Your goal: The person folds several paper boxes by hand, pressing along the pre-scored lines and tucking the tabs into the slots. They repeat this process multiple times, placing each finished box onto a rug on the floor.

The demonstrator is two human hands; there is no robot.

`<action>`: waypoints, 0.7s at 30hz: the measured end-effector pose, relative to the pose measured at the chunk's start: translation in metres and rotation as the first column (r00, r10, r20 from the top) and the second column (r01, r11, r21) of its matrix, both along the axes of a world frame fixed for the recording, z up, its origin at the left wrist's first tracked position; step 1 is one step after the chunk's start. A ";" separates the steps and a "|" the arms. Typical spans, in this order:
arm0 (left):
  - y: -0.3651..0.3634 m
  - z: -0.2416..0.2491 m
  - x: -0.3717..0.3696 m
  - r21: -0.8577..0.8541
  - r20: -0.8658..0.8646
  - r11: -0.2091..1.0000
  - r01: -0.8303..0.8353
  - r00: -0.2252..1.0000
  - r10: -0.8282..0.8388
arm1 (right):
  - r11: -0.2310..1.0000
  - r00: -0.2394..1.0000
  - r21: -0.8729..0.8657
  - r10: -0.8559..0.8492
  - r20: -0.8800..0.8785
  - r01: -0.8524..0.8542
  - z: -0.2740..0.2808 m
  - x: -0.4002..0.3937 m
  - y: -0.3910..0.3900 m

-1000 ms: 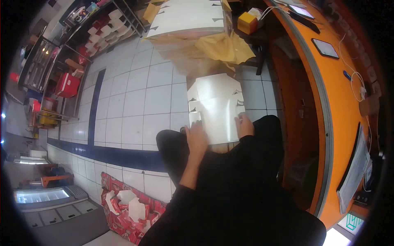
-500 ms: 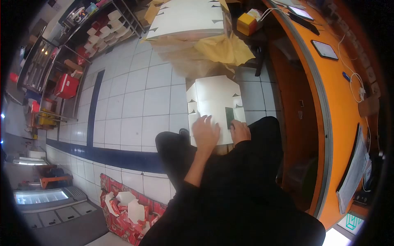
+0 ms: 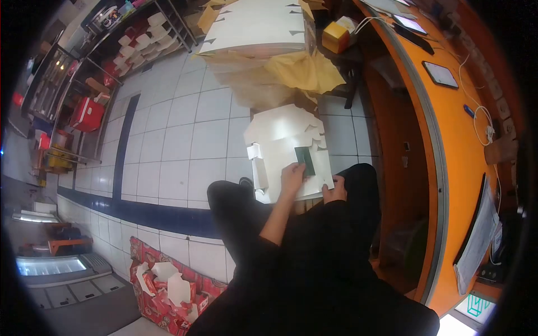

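Observation:
A white cardboard box blank with notched edges lies in front of my knees. Its left side flap stands folded up, and a dark green rectangle shows on its right half. My left hand rests on the blank with fingers bent together beside the green rectangle; whether something is pinched there is hidden. At the near right corner, my right hand grips the edge of the blank, its thumb side against the cardboard.
A stack of flat white blanks on brown paper stands ahead. An orange counter with a phone runs along the right. A red patterned box of folded cartons sits lower left. Shelves line the far left.
The left flap of the blank has come up from lying flat. My left hand has shifted right to the green rectangle, and my right hand has moved to the near right corner.

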State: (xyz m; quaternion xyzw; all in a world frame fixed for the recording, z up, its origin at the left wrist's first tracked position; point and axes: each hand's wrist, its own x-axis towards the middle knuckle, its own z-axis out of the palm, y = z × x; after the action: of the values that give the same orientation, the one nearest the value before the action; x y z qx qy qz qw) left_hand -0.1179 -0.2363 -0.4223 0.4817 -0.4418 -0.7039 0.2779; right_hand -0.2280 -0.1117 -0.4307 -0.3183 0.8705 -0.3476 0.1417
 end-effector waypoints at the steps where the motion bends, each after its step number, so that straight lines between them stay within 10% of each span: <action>1: 0.001 0.002 -0.001 0.005 -0.029 1.000 -0.009 1.000 0.009 | 0.995 0.955 -0.070 -0.052 0.291 0.076 0.001 0.002 -0.001; 3: 0.001 0.002 -0.001 0.007 -0.059 1.000 -0.021 0.998 0.021 | 0.979 0.826 -0.119 -0.071 0.558 0.165 0.000 0.005 -0.002; 8: 0.007 -0.034 0.000 -0.390 0.164 0.904 0.176 0.979 -0.120 | 0.934 0.989 -0.336 0.142 0.040 -0.120 0.017 0.023 -0.004; 21: 0.037 0.033 0.009 -0.435 0.462 0.772 0.464 0.850 -0.251 | 0.994 0.995 -0.106 0.031 0.090 -0.022 -0.002 0.014 -0.033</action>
State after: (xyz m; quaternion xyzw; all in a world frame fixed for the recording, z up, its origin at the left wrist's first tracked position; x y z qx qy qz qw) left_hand -0.1088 -0.1994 -0.3894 0.4169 -0.7487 -0.4873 0.1677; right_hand -0.2135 -0.1444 -0.4330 -0.3205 0.8395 -0.4049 0.1691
